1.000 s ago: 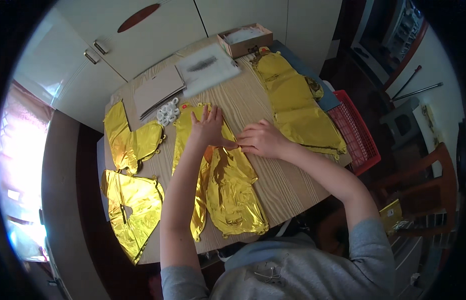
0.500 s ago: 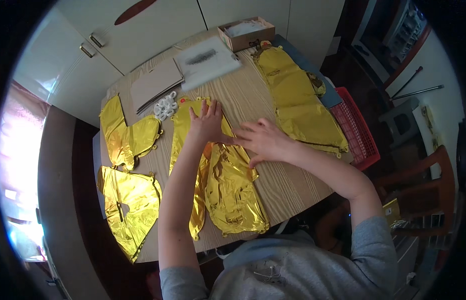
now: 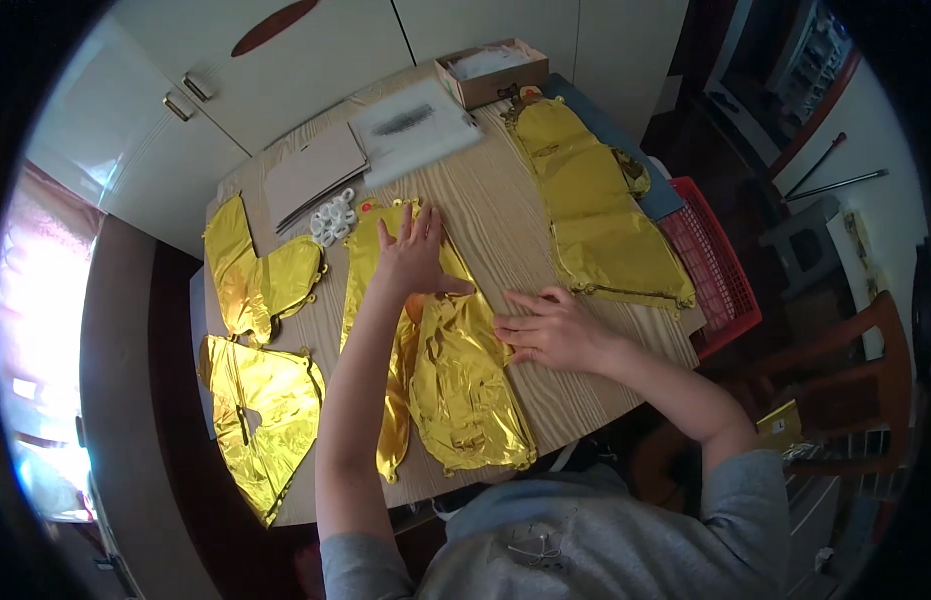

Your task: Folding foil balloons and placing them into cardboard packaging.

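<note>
A flat, deflated gold foil balloon (image 3: 471,385) lies partly folded on the wooden table (image 3: 596,385) in front of me. My left hand (image 3: 414,262) rests on its upper part with fingers spread, the thumb stretched toward the right edge. Just right of that edge, my right hand (image 3: 556,332) is low over the table, fingers apart, the tips touching or almost touching the foil. Neither hand grips anything. Two more gold foil shapes, an angular one (image 3: 271,275) and a wider one (image 3: 271,415), lie on the left. A long gold foil balloon (image 3: 596,200) lies on the right.
Small white rings or rolls (image 3: 333,217) cluster beyond the balloon. Behind them are cardboard sheets (image 3: 316,172), a clear plastic bag (image 3: 416,130) and an open cardboard box (image 3: 494,75). A red basket (image 3: 721,270) stands by the right edge, near a wooden chair (image 3: 876,380).
My right hand has moved right and toward me, from beside my left thumb down along the balloon's right edge. My left hand has stayed nearly in place.
</note>
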### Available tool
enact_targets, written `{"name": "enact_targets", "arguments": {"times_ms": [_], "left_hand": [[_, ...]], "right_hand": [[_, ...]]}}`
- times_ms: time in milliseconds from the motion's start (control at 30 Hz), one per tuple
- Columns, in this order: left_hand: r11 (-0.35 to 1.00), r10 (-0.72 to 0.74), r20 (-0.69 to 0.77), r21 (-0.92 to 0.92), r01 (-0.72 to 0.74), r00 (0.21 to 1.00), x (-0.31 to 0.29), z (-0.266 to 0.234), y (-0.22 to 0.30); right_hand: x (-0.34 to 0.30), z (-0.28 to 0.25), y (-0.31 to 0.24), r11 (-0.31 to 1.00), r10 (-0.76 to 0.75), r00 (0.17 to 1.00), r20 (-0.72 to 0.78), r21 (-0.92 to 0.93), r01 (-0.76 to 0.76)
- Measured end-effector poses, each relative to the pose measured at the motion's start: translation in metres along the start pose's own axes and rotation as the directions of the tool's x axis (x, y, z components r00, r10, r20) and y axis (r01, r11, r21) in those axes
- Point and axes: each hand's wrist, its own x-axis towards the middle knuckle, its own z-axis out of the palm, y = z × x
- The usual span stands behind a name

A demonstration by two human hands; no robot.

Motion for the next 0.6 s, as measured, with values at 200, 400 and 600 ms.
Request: {"name": "enact_targets", "arguments": {"times_ms": [200,400,600], "left_hand": [[0.967,0.243,-0.191,-0.032,-0.253,0.951,-0.066,-0.022,0.031],[0.918,0.347,-0.19,-0.132,-0.374,0.918,-0.099,-0.013,0.067],[0.95,0.256,-0.237,-0.118,-0.289,0.937,-0.085,-0.009,0.058]], "right_hand": [[-0.002,0.003,0.0,0.997,0.028,0.999,-0.019,0.072,-0.026],[-0.002,0.004,-0.003,0.998,0.032,0.999,-0.025,0.049,-0.03],[0.0,-0.001,-0.005,0.999,0.015,1.0,-0.021,0.047,-0.014]]}}
